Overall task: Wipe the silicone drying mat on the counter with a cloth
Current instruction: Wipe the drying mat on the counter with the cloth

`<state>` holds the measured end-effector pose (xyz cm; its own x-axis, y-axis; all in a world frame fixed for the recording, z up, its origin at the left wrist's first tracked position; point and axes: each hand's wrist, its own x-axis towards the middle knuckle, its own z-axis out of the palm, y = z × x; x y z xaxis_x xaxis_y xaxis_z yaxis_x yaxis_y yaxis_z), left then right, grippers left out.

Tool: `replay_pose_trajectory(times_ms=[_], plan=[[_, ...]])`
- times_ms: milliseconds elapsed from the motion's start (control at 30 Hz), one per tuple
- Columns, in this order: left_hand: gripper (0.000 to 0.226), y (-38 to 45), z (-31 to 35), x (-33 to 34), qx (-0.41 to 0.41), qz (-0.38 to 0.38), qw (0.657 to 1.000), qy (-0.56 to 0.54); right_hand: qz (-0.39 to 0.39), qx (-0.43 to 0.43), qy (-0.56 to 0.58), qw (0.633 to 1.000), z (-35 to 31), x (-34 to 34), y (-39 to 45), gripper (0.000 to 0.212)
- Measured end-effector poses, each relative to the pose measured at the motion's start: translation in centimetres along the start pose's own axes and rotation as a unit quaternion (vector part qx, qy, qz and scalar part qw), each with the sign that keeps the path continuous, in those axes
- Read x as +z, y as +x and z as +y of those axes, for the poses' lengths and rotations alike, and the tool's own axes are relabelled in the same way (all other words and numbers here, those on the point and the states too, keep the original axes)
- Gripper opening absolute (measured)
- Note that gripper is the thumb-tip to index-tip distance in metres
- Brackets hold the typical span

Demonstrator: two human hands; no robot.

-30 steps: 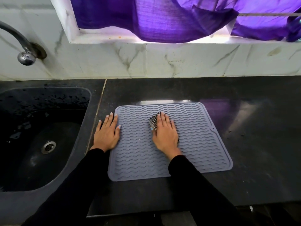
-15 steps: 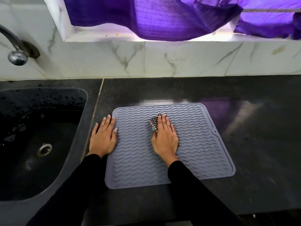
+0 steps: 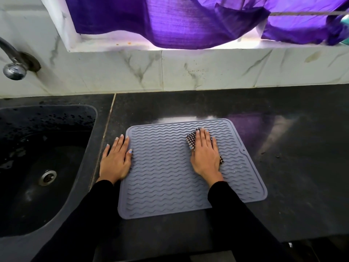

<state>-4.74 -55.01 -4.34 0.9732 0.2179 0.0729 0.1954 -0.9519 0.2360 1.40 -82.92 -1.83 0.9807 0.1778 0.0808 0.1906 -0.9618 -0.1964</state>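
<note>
A grey mat (image 3: pixel 170 167) with raised wavy ribs lies flat on the dark counter (image 3: pixel 292 148), just right of the sink (image 3: pixel 37 167) and slightly skewed to the counter's front edge. No brand, label or writing can be read on the mat or anywhere else in view; the only mark on the mat is a small notch with a hole on its right rim. The right hand (image 3: pixel 205 156) lies palm down on the mat's far right part, fingers straight and together, pressing a checked cloth (image 3: pixel 191 141) flat against the ribs — the cloth shows beyond the fingertips on the left and again at the heel of the hand on the right. The left hand (image 3: pixel 115 159) rests palm down over the mat's left rim, fingers straight and slightly spread, thumb on the ribs, the other fingers on the counter; it holds nothing. Both arms wear black sleeves. The sink is black and wet, beaded with drops, with a metal drain (image 3: pixel 47 177) in its floor. A metal tap (image 3: pixel 13 65) projects from the marbled white wall at far left. Above, a purple curtain (image 3: pixel 170 21) hangs over a white sill.
</note>
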Motion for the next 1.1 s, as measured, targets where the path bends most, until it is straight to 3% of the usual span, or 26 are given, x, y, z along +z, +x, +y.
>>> replay_pose_trajectory(times_ms=[267,367,400,467,500,533,600,700,767,800,867,1100], plan=[[0.075,-0.1,0.2,-0.1,0.003,0.014,1.0,-0.006,-0.048,0.002,0.055,0.997,0.5,-0.7,0.8,0.062],[0.076,-0.2,0.2,-0.2,0.002,0.012,1.0,-0.01,-0.08,0.044,0.175,0.98,0.4,-2.1,0.9,0.053],[0.077,-0.3,0.2,-0.3,0.002,0.012,1.0,-0.012,-0.082,0.094,0.28,0.952,0.5,-2.9,1.1,0.049],[0.077,-0.3,0.3,-0.4,0.001,0.012,1.0,-0.012,-0.073,0.203,0.527,0.822,1.4,-4.5,1.8,0.042],[0.078,-0.3,0.3,-0.4,0.001,0.011,1.0,-0.013,-0.051,0.241,0.604,0.758,2.1,-5.2,1.9,0.039],[0.078,-0.3,0.3,-0.4,0.001,0.009,1.0,-0.013,-0.039,0.259,0.631,0.73,2.8,-5.7,1.8,0.039],[0.078,-0.3,0.3,-0.5,-0.001,0.008,1.0,-0.014,-0.043,0.241,0.607,0.756,2.4,-6.5,0.9,0.038],[0.078,-0.3,0.3,-0.4,-0.001,0.008,1.0,-0.014,-0.075,0.131,0.484,0.862,-0.9,-5.3,-1.7,0.044],[0.077,-0.3,0.3,-0.4,0.0,0.01,1.0,-0.015,-0.08,0.042,0.275,0.957,-3.1,-2.8,-3.6,0.056],[0.077,-0.2,0.3,-0.3,0.0,0.009,1.0,-0.017,-0.059,0.009,0.169,0.984,-3.8,-1.4,-4.3,0.062],[0.076,-0.2,0.2,-0.3,-0.001,0.008,1.0,-0.013,-0.001,-0.024,0.05,0.998,-4.3,0.5,-5.0,0.07],[0.068,-0.2,0.3,-0.3,0.002,0.012,1.0,-0.014,-0.006,0.003,0.028,1.0,-4.7,0.5,-4.3,0.071]])
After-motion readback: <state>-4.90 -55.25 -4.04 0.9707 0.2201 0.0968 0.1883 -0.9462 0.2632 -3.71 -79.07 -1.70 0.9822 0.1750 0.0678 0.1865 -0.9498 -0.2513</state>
